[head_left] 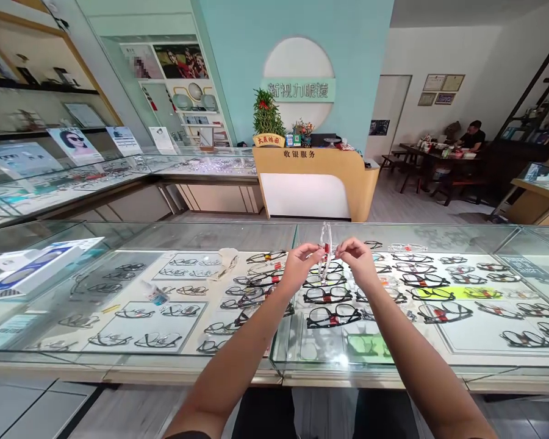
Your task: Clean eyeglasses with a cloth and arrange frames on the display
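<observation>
A pair of clear-framed glasses is held up on edge above the glass display case, with a small red piece at its middle. On its left side, my left hand pinches the frame between thumb and fingers. My right hand has its fingertips pressed together at the right side of the same glasses. Beneath both hands, rows of dark-framed glasses, several with red tags, lie inside the case.
A small bottle and a white cloth are on the left part of the case. White boxes lie at the far left. Beyond stands a wooden counter. A person sits at a table at the back right.
</observation>
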A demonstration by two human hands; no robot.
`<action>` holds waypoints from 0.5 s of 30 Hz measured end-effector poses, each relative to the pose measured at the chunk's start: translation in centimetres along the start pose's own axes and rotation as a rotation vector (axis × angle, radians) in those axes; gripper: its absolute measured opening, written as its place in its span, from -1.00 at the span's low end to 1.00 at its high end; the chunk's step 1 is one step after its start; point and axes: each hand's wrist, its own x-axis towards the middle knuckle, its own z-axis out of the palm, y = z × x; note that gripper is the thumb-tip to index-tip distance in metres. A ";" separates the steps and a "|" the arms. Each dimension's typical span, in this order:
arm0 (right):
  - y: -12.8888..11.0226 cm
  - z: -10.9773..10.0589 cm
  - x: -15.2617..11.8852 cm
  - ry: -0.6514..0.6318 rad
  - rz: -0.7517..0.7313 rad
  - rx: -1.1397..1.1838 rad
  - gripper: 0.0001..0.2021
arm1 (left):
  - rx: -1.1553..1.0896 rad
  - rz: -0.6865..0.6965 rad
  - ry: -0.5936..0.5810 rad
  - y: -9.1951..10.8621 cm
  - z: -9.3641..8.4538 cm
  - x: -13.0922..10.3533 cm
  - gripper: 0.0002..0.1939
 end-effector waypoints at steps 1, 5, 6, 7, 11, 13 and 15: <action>0.3 0.0 -0.1 -0.012 0.017 0.016 -0.85 | -0.004 -0.003 -0.003 -0.1 0.0 -0.1 -0.61; 1.0 -0.3 -0.1 -0.035 0.080 0.103 -0.81 | -0.018 -0.016 -0.008 -0.4 0.1 -0.3 -0.59; 1.0 -0.4 0.0 -0.041 0.086 0.117 -0.80 | -0.019 -0.017 -0.010 -0.4 0.1 -0.3 -0.58; 1.0 -0.5 0.0 -0.050 0.088 0.123 -0.80 | -0.020 -0.017 -0.011 -0.4 0.1 -0.3 -0.58; 0.9 -0.4 0.1 -0.074 0.097 0.111 -0.77 | -0.021 -0.013 -0.009 -0.3 0.0 -0.4 -0.59; 0.9 -0.3 0.1 -0.074 0.102 0.114 -0.75 | -0.023 -0.008 -0.013 -0.2 0.0 -0.4 -0.60; 0.9 -0.2 0.1 -0.082 0.100 0.136 -0.75 | -0.022 -0.003 -0.016 -0.1 0.0 -0.5 -0.59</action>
